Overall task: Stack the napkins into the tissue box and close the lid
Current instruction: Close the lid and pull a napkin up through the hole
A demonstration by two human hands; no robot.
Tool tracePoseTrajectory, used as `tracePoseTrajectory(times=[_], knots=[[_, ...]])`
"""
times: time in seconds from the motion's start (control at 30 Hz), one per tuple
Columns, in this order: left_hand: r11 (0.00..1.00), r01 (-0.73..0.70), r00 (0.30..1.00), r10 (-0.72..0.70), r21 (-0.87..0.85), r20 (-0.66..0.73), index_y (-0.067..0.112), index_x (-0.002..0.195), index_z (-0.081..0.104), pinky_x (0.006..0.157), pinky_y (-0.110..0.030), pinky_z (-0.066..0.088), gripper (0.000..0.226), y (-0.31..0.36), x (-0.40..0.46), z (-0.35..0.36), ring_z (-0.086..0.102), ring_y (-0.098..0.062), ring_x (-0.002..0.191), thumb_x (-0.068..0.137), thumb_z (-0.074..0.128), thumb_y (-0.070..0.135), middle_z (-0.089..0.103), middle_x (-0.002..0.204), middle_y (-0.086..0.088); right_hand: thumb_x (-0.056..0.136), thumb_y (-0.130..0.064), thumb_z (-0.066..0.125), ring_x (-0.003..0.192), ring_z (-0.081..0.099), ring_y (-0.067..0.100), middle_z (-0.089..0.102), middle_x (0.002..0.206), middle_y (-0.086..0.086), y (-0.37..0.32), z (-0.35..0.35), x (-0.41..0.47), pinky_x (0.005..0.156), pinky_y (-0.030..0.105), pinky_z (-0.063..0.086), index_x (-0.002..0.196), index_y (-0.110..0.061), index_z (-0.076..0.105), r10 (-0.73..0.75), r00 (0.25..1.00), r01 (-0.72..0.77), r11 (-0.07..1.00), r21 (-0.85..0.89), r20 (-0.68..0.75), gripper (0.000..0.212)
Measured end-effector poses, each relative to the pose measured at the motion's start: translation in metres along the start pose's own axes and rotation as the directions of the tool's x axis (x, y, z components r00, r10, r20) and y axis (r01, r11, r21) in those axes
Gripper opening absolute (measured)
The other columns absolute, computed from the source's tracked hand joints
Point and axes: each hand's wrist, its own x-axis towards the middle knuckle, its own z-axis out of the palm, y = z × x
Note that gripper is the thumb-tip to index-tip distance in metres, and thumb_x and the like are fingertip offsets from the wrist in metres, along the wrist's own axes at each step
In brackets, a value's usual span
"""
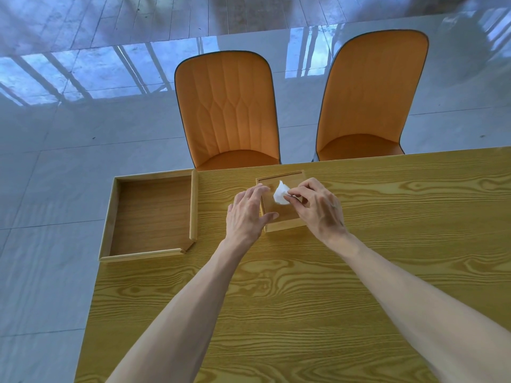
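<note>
A square wooden tissue box [284,217] with its lid on stands on the table near the far edge. A tuft of white napkin [280,195] sticks up from the middle of the lid. My right hand [318,208] pinches that napkin between thumb and fingertips. My left hand [247,214] grips the box's left side, thumb on the front corner and fingers along the top edge. The inside of the box is hidden.
A shallow wooden tray [110,217] lies at the table's left end, partly over the edge. The wooden table [304,299] stretches toward me and to the right. Two orange chairs [229,111] [370,95] stand beyond the far edge on a glossy tiled floor.
</note>
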Motion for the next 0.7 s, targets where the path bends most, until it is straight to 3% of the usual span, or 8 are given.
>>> tracePoseTrajectory(times=[0.43,0.57,0.7], knots=[[1.0,0.008,1.0,-0.008,0.001,0.01,0.03,0.139,0.045,0.1,-0.044,0.039,0.065,-0.001,0.0,0.001,0.036,-0.022,0.138,0.082,0.072,0.044,0.039,0.154,0.011,0.089,-0.033,0.071,0.062,0.061,0.013,0.065,0.089,-0.001,0.0,-0.004,-0.003,0.048,0.032,0.054,0.096,-0.015,0.077,0.014,0.995,-0.007,0.997,0.071,-0.095,0.021],[1.0,0.001,1.0,-0.001,-0.001,0.01,0.03,0.139,0.045,0.1,-0.044,0.039,0.065,-0.001,0.001,0.001,0.036,-0.022,0.138,0.082,0.072,0.044,0.039,0.154,0.01,0.089,-0.038,0.069,0.061,0.058,0.009,0.064,0.09,-0.005,-0.001,-0.007,-0.002,0.05,0.028,0.054,0.1,-0.018,0.076,0.021,0.998,-0.017,0.997,0.07,-0.063,0.025],[1.0,-0.022,1.0,0.022,-0.008,0.021,0.029,0.139,0.044,0.102,-0.042,0.038,0.064,-0.001,-0.001,-0.003,0.037,-0.023,0.138,0.083,0.072,0.043,0.043,0.152,0.007,0.093,-0.047,0.06,0.063,0.056,0.004,0.059,0.09,-0.012,-0.003,-0.016,-0.003,0.053,0.022,0.052,0.12,-0.02,0.064,0.035,0.999,-0.034,0.992,0.12,-0.005,0.038]])
